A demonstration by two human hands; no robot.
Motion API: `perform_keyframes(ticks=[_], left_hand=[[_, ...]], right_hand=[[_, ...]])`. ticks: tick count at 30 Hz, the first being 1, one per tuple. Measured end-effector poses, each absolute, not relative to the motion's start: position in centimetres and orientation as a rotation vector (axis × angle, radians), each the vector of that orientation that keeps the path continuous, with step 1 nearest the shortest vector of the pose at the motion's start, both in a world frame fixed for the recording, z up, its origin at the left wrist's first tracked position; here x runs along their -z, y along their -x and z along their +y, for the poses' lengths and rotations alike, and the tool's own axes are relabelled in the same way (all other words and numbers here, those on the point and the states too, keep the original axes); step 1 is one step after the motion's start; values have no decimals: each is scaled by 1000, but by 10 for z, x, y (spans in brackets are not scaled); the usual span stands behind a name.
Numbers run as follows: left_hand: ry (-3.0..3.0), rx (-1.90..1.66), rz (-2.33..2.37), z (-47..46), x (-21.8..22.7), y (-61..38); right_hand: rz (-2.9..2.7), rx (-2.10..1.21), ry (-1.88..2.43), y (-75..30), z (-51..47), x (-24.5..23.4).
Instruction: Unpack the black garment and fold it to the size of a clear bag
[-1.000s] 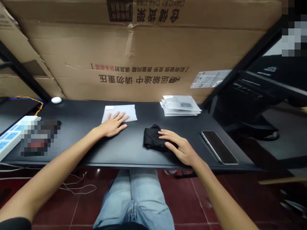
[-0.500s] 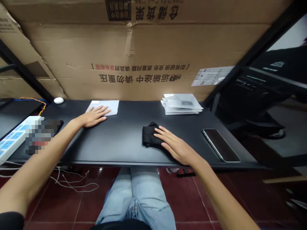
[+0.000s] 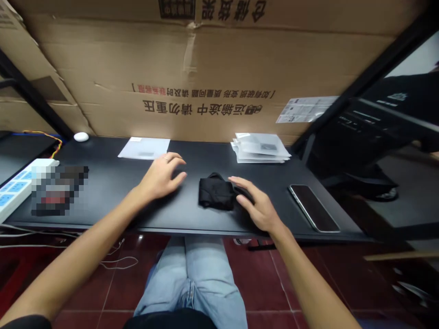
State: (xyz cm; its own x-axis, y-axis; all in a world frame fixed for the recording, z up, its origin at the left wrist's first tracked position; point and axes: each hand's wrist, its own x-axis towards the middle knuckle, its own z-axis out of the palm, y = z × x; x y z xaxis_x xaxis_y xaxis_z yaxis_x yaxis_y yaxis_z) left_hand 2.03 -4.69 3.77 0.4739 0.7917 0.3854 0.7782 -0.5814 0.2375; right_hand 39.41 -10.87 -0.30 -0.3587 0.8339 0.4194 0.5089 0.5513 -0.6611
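A folded black cloth point(image 3: 216, 192), with a small loop at its far edge, lies on the black table point(image 3: 113, 196). My right hand point(image 3: 255, 203) is at the right side of the cloth, thumb and fingers apart. Something black shows between that thumb and forefinger; whether it is part of the cloth I cannot tell. My left hand point(image 3: 163, 176) hovers over or rests lightly on the table to the left of the cloth, fingers curved and spread, with nothing in it. Beyond the left hand lies a flat whitish plastic packet point(image 3: 146, 148).
A stack of translucent packets point(image 3: 262, 148) lies at the back right. A phone point(image 3: 313, 208) is on the right, a white power strip point(image 3: 17, 187) and a blurred-out item point(image 3: 58, 192) on the left. A white mouse-like object point(image 3: 81, 136) sits by the cardboard wall point(image 3: 226, 55).
My left hand has left the whitish packet and moved right, towards the cloth. My right hand has slid off the cloth's top to its right side.
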Motion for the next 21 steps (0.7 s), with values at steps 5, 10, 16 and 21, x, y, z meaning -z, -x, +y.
perform_keyframes(ticks=[5, 10, 16, 21], left_hand=[[-2778, -546, 1164, -102, -42, -113], [-2719, -460, 1257, -103, -28, -127], [-2409, -765, 1302, -105, -22, -89], [-2208, -742, 1701, -120, -15, -47]], right_hand=[[-1834, -456, 1186, -397, -107, 7], [-1974, -395, 1051, -392, -112, -2], [-2252, -335, 979, -385, -110, 1], [-2314, -258, 967, -382, -108, 5]])
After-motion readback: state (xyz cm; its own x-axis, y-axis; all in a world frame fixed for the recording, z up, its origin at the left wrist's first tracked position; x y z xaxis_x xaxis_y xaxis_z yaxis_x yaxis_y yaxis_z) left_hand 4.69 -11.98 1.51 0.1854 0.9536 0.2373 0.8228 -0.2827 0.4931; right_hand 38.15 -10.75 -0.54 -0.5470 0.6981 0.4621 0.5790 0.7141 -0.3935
